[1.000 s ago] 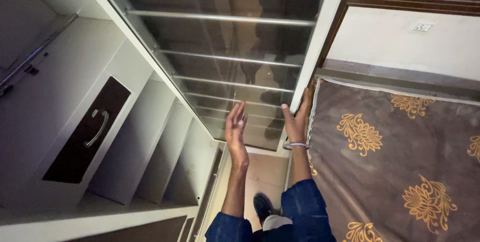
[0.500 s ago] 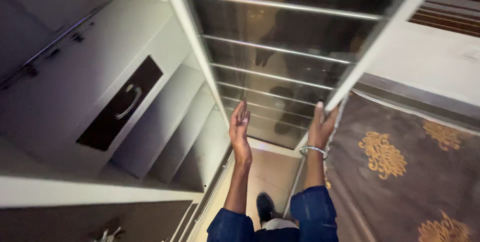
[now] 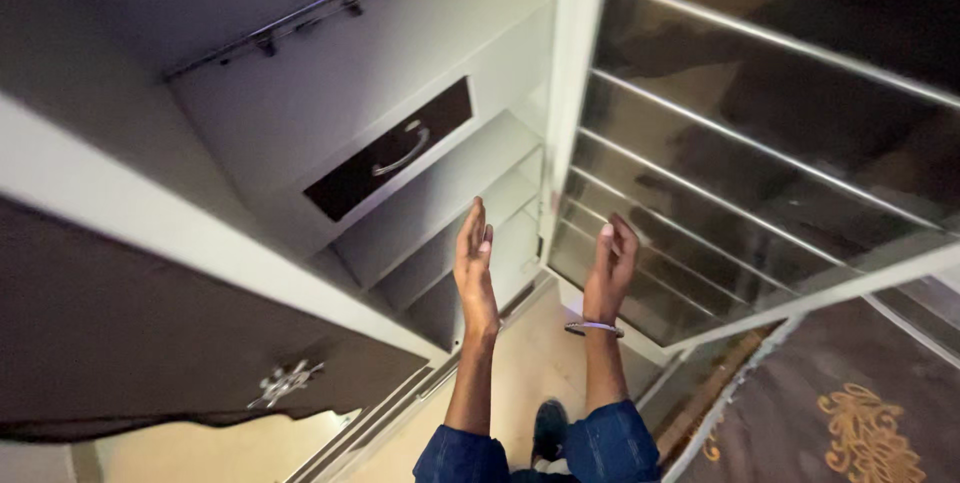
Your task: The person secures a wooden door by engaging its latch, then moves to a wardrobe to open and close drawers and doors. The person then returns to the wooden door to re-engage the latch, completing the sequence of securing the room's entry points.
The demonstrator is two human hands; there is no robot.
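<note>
My left hand is raised with its fingers straight and together, held edge-on in front of the open white wardrobe shelves. My right hand, with a silver bangle at the wrist, hovers open and slightly curled in front of the dark glass sliding door with its horizontal metal strips. Neither hand holds anything, and neither touches the door. Both forearms come up from rolled blue sleeves.
Inside the wardrobe sit a dark drawer front with a curved metal handle and a hanging rail. A dark patterned door panel fills the lower left. A brown bedspread with gold motifs lies lower right. Tiled floor and a shoe show below.
My right hand has let go of the sliding door's white edge and now hangs free. The view has swung left, so the door sits to the right and more wardrobe interior shows.
</note>
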